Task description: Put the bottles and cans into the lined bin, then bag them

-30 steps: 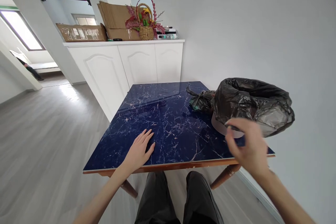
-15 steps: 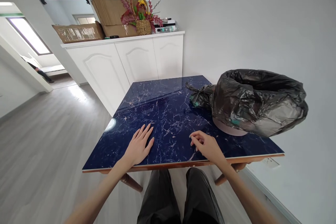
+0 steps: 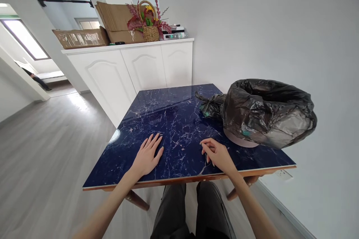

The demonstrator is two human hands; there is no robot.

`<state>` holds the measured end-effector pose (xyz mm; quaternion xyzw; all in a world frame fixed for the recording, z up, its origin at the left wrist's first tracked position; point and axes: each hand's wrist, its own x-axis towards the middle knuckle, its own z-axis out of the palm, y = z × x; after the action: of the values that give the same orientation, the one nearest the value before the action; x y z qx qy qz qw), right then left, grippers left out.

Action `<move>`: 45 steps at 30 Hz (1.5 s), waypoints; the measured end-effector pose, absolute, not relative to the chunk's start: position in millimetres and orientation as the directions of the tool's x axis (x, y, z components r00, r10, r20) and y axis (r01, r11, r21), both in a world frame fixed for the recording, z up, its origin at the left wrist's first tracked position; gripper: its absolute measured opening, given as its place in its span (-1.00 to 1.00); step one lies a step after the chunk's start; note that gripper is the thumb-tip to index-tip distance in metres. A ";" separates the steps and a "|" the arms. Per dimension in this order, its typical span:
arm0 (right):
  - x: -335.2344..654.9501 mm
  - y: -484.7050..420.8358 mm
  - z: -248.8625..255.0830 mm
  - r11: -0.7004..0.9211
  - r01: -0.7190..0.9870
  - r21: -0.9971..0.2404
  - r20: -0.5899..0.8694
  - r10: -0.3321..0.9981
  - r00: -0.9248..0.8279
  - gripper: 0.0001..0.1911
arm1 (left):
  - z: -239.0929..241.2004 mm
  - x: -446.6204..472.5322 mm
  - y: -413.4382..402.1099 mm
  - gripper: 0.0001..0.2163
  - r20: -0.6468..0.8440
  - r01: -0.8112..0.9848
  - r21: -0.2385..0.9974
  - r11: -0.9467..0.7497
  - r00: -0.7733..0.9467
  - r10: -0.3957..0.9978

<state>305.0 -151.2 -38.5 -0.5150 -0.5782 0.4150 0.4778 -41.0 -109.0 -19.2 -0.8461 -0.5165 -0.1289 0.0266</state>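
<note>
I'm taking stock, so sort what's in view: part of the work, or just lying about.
Likely part of the work:
blue table, under the flat left hand and curled right hand;
pale container, black bag over it;
knotted bag beside it.

Likely lying about:
flower basket;
cardboard boxes;
plastic bottle;
all on the white cabinet.

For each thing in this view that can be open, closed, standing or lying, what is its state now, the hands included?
Left hand: flat on the table, fingers spread
Right hand: fingers loosely curled, nothing visibly held
Large black bag: mouth open
Small black bag: neck gathered closed
Pale container: mostly covered by the large black bag
Cabinet doors: closed
Flower basket: standing upright
Bottle: lying on its side
</note>
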 end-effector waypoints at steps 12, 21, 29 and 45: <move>304.1 -153.1 -40.7 0.140 0.199 -0.970 0.146 0.989 0.018 -0.55 | -16.9 -38.6 -112.1 -0.42 0.244 0.884 0.102 -0.456 0.422 0.873; 303.6 -155.7 -39.9 0.094 0.166 -0.982 0.099 0.995 0.024 -0.50 | -18.7 -36.8 -117.2 -0.45 0.263 0.886 0.072 -0.458 0.426 0.866; 303.4 -160.2 -41.3 0.040 0.160 -0.986 0.045 0.999 0.029 -0.52 | -24.9 -37.3 -121.9 -0.36 0.329 0.862 0.003 -0.507 0.478 0.815; 302.8 -159.2 -40.9 0.092 0.222 -0.971 0.102 0.994 0.033 -0.48 | -20.1 -34.2 -124.3 -0.45 0.296 0.876 0.090 -0.474 0.431 0.852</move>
<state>302.8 -159.2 -40.9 -0.5383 -0.5648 0.4053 0.4763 -34.2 -124.3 -20.1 -0.8450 -0.5113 -0.1519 0.0388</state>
